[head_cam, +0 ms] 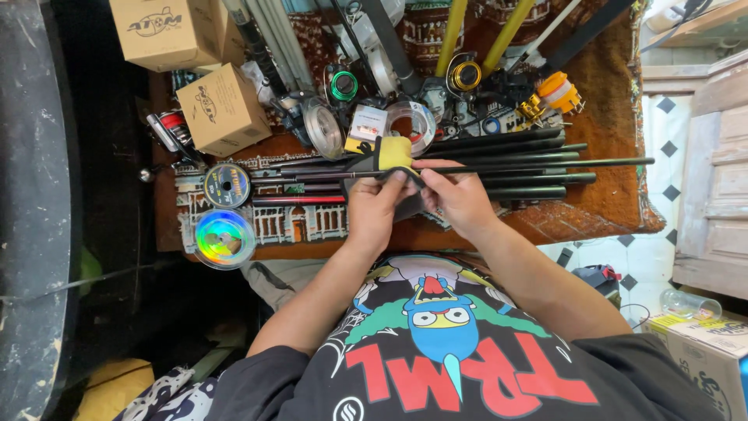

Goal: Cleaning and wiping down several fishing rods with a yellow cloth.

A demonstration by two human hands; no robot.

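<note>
My left hand (375, 204) and my right hand (458, 195) meet over a patterned mat (312, 222). Between them they pinch a small dark pouch with a yellow patch (387, 156), and a thin black rod (514, 166) runs through it to the right. Both hands' fingers are closed on the pouch and the rod section. Under the hands lie several black rod sections (522, 148) side by side, and a red one (296, 200) at the left.
Round line spools (226, 185) and a shiny iridescent spool (224, 238) lie at the left. Cardboard boxes (222, 109) stand at the back left. Reels (465, 76), clear spools (323, 129) and yellow rod handles (452, 31) crowd the back. A wooden cabinet (717, 179) stands at the right.
</note>
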